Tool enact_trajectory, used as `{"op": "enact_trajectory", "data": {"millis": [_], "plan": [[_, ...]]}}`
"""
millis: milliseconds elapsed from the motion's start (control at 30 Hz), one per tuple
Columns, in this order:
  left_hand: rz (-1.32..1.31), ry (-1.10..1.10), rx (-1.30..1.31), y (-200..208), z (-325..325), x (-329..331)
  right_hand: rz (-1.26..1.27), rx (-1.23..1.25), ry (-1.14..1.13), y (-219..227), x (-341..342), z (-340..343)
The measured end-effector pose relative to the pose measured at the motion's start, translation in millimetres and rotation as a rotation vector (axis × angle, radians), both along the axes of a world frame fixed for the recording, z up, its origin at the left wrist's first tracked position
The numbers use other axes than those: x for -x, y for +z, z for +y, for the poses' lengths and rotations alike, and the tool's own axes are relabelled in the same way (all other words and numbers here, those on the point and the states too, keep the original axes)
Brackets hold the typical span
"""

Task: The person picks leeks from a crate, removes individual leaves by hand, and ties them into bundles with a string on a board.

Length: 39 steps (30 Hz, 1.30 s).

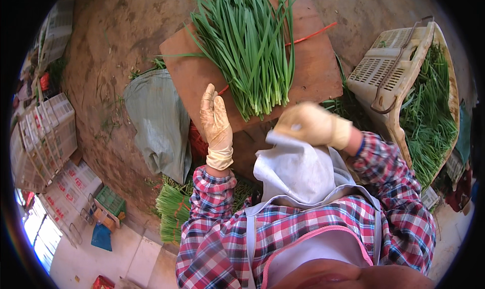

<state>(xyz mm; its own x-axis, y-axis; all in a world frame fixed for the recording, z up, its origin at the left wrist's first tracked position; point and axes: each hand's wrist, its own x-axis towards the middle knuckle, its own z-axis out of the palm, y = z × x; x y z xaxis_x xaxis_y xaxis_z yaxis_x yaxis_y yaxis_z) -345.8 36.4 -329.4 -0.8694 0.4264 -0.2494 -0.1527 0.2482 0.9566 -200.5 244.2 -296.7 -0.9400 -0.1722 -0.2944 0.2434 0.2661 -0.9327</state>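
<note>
A bunch of long green garlic chives (247, 46) lies on a reddish-brown board (316, 61) in front of me, cut ends toward me. A red tie (313, 33) runs beneath the bunch, with its ends out on both sides. My left hand (216, 122), in a pale stained glove, is raised by the board's near left edge, fingers stretched and holding nothing. My right hand (308, 123), gloved too, is blurred by motion at the near edge of the board. It is curled over the top of my grey-white apron (298, 167); whether it grips the cloth cannot be made out.
At right stands a cream plastic crate (389, 61) full of loose greens (429, 107). A grey-green sack (156, 117) lies left of the board, with tied chive bunches (172, 210) nearer me. Stacked white crates (45, 132) and a green basket (110, 200) stand farther left.
</note>
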Motion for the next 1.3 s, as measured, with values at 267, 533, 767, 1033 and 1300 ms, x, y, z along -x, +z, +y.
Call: {"op": "enact_trajectory", "data": {"millis": [267, 533, 767, 1033, 1300], "plan": [[-0.149, -0.001, -0.017, 2, 11, -8, -0.036, 0.232, 0.026, -69, 8, -42], [-0.037, -0.080, 0.347, 11, 63, 6, -0.284, 0.030, -0.713, -8, -10, 31], [0.293, -0.209, 0.478, 17, 121, -30, 0.035, 0.645, -0.857, -51, 37, -6], [0.235, -0.128, 0.449, 46, 170, -90, -0.061, 0.003, -0.534, 4, -47, 63], [0.170, -0.163, 0.566, 155, 135, -191, -0.031, -0.263, -0.469, 169, -324, 113]]}}
